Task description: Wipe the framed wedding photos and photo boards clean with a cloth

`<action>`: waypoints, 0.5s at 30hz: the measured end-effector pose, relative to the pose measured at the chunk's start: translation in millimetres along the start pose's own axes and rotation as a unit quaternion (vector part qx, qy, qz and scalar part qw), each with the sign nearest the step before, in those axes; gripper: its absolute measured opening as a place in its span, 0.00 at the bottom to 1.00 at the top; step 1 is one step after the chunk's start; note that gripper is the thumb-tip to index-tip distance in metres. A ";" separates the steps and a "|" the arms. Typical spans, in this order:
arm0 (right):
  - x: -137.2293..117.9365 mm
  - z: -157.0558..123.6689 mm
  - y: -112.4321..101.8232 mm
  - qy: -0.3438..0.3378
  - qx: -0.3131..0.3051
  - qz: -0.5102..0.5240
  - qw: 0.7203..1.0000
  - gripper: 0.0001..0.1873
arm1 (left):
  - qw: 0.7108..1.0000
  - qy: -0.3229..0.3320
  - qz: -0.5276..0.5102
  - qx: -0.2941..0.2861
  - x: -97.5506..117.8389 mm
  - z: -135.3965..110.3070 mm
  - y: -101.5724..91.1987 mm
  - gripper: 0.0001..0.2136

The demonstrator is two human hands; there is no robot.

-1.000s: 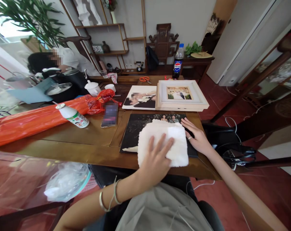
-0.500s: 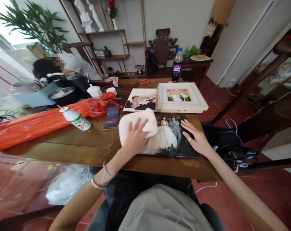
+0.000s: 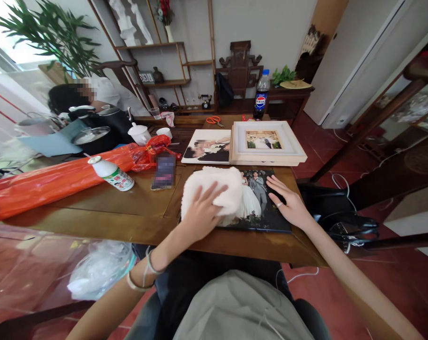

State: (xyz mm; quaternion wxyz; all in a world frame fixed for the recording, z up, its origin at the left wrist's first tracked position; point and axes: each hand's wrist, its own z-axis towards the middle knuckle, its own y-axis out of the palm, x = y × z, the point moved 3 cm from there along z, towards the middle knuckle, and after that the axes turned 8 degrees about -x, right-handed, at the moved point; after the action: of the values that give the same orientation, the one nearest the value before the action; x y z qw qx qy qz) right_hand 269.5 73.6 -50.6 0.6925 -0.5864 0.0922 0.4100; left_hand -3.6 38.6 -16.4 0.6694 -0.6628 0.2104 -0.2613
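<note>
A fluffy white cloth lies over the left part of a dark wedding photo panel. My left hand rests flat on top of it with the fingers spread; its thumb is partly hidden. On the panel's right edge lies my right hand, open, fingers stretched out, a ring on one of them. The couple printed on the panel shows between my hands, partly covered by the cloth.
Behind the panel lie a second photo panel and a white picture frame. A phone, a white bottle and a red plastic-wrapped roll are on the left. Orange-handled scissors and a cola bottle stand farther back.
My left hand and the white cloth have slid right and slightly towards me, covering more of the printed dress. The right hand has stayed in place.
</note>
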 end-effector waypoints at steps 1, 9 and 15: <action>-0.3 0.0 0.2 0.000 0.000 0.002 1.000 0.22 | 1.000 -0.021 0.004 0.000 -11.2 -1.6 -1.7 0.10; 1.4 0.6 0.8 -0.004 0.003 -0.001 1.000 0.22 | 0.999 -0.030 0.011 -0.009 -14.8 16.4 -6.1 0.11; 3.0 0.3 0.7 -0.017 0.005 -0.009 1.000 0.22 | 0.996 0.085 0.000 -0.015 22.0 78.8 -25.6 0.14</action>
State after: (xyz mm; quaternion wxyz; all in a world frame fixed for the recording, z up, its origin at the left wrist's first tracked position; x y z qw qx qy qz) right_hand 270.9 75.3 -52.9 0.7005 -0.5764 0.0770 0.4137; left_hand 61.2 86.4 13.1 0.6389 -0.6483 0.2705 -0.3135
